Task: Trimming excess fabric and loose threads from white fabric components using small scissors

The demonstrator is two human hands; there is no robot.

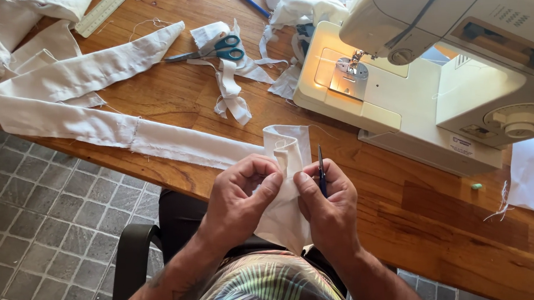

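My left hand pinches the folded end of a long white fabric strip near the front edge of the wooden table. My right hand grips the same folded end from the right side and also holds a thin dark pointed tool upright between its fingers. The strip runs from my hands leftward across the table and doubles back toward the far left. Part of the fabric hangs down over my lap.
A cream sewing machine stands at the right with its lamp lit. Teal-handled scissors lie among white fabric scraps at the back. A ruler and a blue pencil lie at the far edge. Grey tiled floor lies left.
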